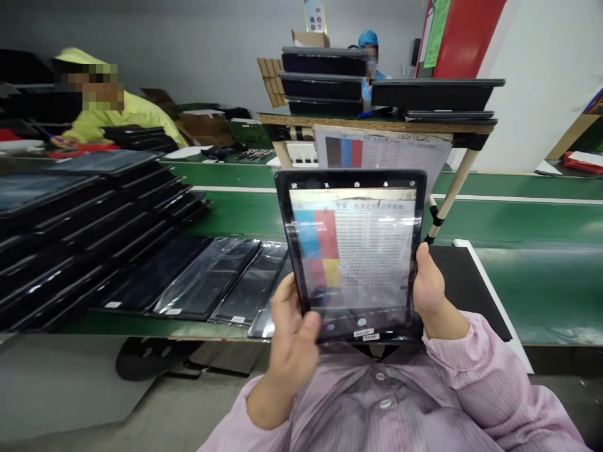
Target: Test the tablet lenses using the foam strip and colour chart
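A black-framed tablet (372,251) is held upright before me, its screen lit with a camera view of a printed chart. Gripping its lower left edge is my left hand (293,333), the thumb over the bezel and the fingers partly hidden behind. My right hand (429,282) clasps the right edge, thumb along the side, other fingers out of sight behind it. Past the tablet's top hangs the paper chart (386,149) with colour blocks and text, fixed under a small shelf. Two small white labels stick to the tablet's bottom bezel.
Stacked tablets (70,232) fill the left of the green bench (541,270), with several film-covered tablets (207,276) lying beside them. A shelf (377,119) carries black trays (325,63). A black mat (466,282) lies at right. One co-worker (141,116) sits left; another (368,50) is behind.
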A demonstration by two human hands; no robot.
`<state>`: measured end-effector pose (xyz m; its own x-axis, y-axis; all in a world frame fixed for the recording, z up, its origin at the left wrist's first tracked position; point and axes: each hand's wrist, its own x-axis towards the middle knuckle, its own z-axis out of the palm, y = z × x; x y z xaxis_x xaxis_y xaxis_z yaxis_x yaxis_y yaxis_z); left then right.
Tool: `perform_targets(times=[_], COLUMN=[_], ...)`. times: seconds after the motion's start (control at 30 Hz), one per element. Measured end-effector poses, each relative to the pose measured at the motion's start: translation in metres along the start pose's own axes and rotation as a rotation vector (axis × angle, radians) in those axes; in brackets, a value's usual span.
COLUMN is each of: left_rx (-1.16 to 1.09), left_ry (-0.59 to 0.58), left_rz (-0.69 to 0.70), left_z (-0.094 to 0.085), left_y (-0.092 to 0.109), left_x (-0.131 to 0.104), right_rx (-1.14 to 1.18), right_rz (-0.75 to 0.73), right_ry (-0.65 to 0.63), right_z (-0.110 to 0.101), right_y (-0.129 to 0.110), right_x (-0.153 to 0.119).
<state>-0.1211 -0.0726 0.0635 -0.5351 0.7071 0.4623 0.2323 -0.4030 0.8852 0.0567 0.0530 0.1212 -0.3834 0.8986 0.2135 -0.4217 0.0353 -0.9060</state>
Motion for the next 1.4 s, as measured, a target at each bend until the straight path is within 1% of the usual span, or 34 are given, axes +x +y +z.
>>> perform_targets(times=[0.07, 0.13, 0.2, 0.27, 0.4, 0.47, 0.53, 0.63, 0.73, 0.8, 0.87, 0.9, 0.97, 1.03, 1.13, 1.2, 1.23, 1.27, 1.3, 1.37, 1.4], left_rx=[-0.262, -0.393, -0.432, -0.433, -0.409, -0.423, -0.447, -0.442, -0.295, -0.141, -0.025, 0.011, 0.071, 0.194, 0.55, 0.792, 0.892, 0.973, 1.039, 1.132, 1.163], left_ry=[0.054, 0.068, 0.063, 0.043, -0.038, -0.08, -0.148, -0.325, -0.54, -0.66, -0.729, -0.747, -0.757, -0.735, -0.655, -0.596, -0.565, -0.537, -0.513, -0.496, -0.514], left_rz=[-0.192, -0.344, -0.428, -0.488, -0.578, -0.613, -0.662, -0.711, -0.663, -0.598, -0.505, -0.447, -0.298, -0.116, 0.15, 0.292, 0.347, 0.388, 0.412, 0.425, 0.422], left_z=[0.003, 0.009, 0.018, 0.028, 0.054, 0.073, 0.096, 0.13, 0.154, 0.161, 0.158, 0.153, 0.136, 0.114, 0.083, 0.069, 0.065, 0.063, 0.063, 0.067, 0.069], left_y=[0.007, 0.014, 0.019, 0.019, 0.015, 0.017, 0.023, 0.029, 0.021, 0.012, 0.006, 0.006, 0.012, 0.02, 0.028, 0.027, 0.025, 0.023, 0.02, 0.015, 0.013], left_x=[0.004, 0.006, 0.005, 0.002, -0.009, -0.016, -0.022, -0.03, -0.036, -0.038, -0.037, -0.035, -0.029, -0.017, 0.006, 0.019, 0.024, 0.028, 0.03, 0.031, 0.03], right_rx=[-0.093, -0.239, -0.379, -0.474, -0.55, -0.523, -0.426, -0.277, -0.266, -0.328, -0.423, -0.482, -0.646, -0.916, -1.368, -1.548, -1.594, -1.617, -1.617, -1.562, -1.526], right_rz=[-0.108, -0.262, -0.359, -0.384, -0.395, -0.365, -0.289, -0.131, 0.019, 0.104, 0.155, 0.165, 0.145, 0.061, -0.084, -0.103, -0.106, -0.117, -0.138, -0.215, -0.25], right_ry=[-0.018, -0.046, -0.076, -0.071, 0.052, 0.1, 0.148, 0.249, 0.386, 0.449, 0.453, 0.435, 0.38, 0.285, 0.055, -0.099, -0.142, -0.155, -0.138, -0.058, -0.021], right_z=[-0.004, -0.011, -0.023, -0.037, -0.069, -0.084, -0.102, -0.138, -0.181, -0.207, -0.224, -0.228, -0.231, -0.224, -0.207, -0.197, -0.194, -0.192, -0.191, -0.19, -0.19], right_y=[-0.008, -0.021, -0.035, -0.048, -0.064, -0.068, -0.071, -0.069, -0.053, -0.037, -0.022, -0.017, -0.015, -0.022, -0.039, -0.048, -0.051, -0.052, -0.054, -0.058, -0.061], right_x=[-0.005, -0.01, -0.013, -0.018, -0.03, -0.037, -0.043, -0.044, -0.039, -0.034, -0.03, -0.03, -0.033, -0.041, -0.058, -0.066, -0.069, -0.07, -0.071, -0.073, -0.074])
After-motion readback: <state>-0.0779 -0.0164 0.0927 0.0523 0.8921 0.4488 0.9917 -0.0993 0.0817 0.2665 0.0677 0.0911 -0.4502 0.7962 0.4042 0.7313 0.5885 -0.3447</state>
